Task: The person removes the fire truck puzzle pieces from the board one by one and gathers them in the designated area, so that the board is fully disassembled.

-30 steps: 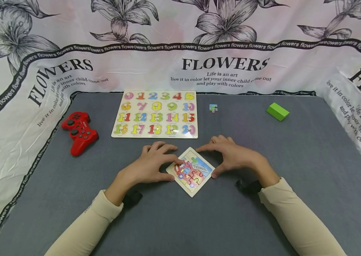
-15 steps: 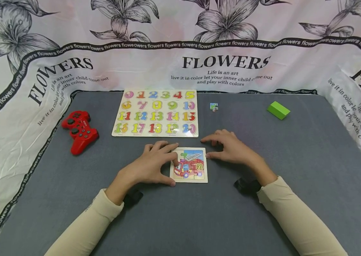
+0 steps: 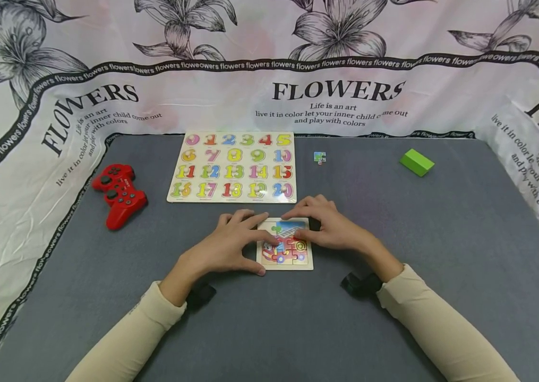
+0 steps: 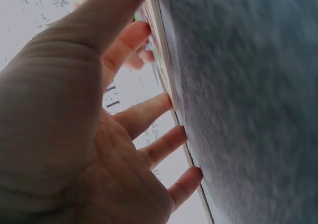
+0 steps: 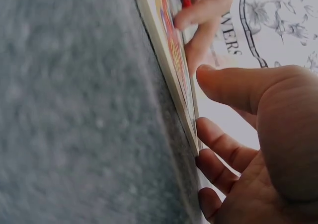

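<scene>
A small square jigsaw puzzle (image 3: 293,260) with a red fire-engine picture and a pale wooden border lies flat at the table's middle. My left hand (image 3: 231,244) holds its left side, the thumb at the near corner and the middle finger by the far edge. Its index finger lies over the picture. On the other side, my right hand (image 3: 333,225) spreads over the upper right corner. In the right wrist view its fingertips (image 5: 208,132) touch the puzzle's border (image 5: 171,80), while the thumb (image 5: 223,85) hovers above the surface.
Behind the hands lies a number board (image 3: 231,167). A loose blue-green puzzle piece (image 3: 319,157) sits right of it, with a green block (image 3: 417,162) farther right. A red game controller (image 3: 120,196) lies at left. A flower-printed cloth (image 3: 221,101) hangs behind the grey table (image 3: 269,329).
The puzzle has turned from a diamond position to square-on. My right hand first drew away from it, then came back in over its upper right corner. My left hand stayed at the left side.
</scene>
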The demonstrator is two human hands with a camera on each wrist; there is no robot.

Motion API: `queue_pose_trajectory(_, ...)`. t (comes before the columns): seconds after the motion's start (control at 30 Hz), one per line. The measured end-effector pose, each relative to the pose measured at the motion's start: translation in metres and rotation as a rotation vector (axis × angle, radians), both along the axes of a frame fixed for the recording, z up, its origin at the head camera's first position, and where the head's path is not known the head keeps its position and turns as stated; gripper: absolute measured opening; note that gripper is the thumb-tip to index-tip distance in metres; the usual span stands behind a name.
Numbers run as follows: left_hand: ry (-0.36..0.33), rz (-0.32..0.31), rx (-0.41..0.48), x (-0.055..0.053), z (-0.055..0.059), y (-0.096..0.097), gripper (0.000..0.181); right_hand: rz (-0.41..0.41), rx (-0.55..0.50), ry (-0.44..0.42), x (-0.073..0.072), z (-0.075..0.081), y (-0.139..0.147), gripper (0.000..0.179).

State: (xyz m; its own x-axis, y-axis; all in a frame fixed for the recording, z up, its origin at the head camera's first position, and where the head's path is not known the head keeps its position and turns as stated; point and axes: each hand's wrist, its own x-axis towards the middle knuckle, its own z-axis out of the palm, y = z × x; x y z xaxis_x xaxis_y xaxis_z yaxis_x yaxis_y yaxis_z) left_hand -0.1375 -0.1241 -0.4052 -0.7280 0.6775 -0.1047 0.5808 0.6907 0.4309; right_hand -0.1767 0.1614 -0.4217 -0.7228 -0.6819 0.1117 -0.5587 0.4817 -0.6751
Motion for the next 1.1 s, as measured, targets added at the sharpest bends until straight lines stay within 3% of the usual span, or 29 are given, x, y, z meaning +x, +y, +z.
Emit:
queue_pose_trajectory(0.4, 0.034, -0.045, -0.005, 0.001, -0.002, 0.001, 0.068, 0.022, 0.029, 0.018, -0.004, 0.0, -0.01, 0.034)
queue_pose_trajectory(0.77, 0.005, -0.024, -0.007, 0.002, -0.004, 0.002, 0.068, 0.064, 0.088, -0.008, -0.011, 0.001, -0.015, 0.036)
queue_pose_trajectory(1.1, 0.005, -0.043, -0.012, 0.003, -0.003, 0.002, 0.067, 0.061, 0.126, 0.001, -0.007, 0.006, -0.016, 0.038)
